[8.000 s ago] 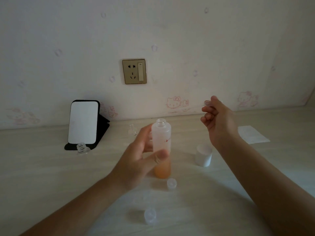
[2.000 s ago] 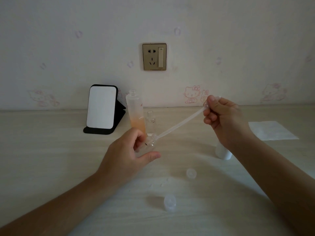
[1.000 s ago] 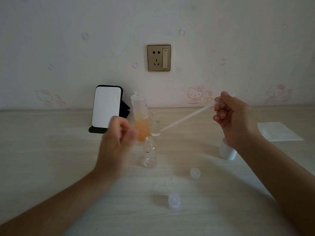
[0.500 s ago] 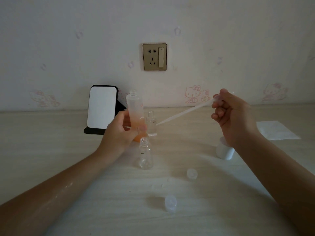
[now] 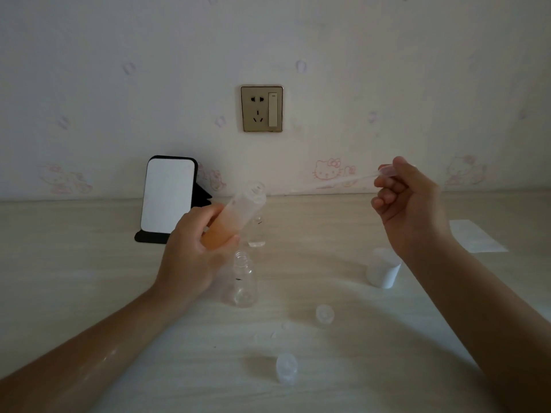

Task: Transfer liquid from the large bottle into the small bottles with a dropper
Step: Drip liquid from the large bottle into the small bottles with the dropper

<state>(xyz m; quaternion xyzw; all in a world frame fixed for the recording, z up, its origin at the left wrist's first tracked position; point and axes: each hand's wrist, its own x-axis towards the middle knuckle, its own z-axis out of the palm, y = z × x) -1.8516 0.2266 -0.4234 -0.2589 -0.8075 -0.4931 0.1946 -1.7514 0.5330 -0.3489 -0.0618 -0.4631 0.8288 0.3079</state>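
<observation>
The large bottle (image 5: 235, 216) now leans over in the left hand (image 5: 193, 251).
Half a second ago it stood up straight; now its open top tips to the right, with the fingers wrapped round its orange part. The right hand (image 5: 408, 210) pinches the end of the dropper (image 5: 343, 181), which looks blurry and has come up higher, its tip apart from the bottle's top. Two small bottles (image 5: 243, 281) (image 5: 258, 234) stand open on the table (image 5: 89, 263), just beside the left hand.
</observation>
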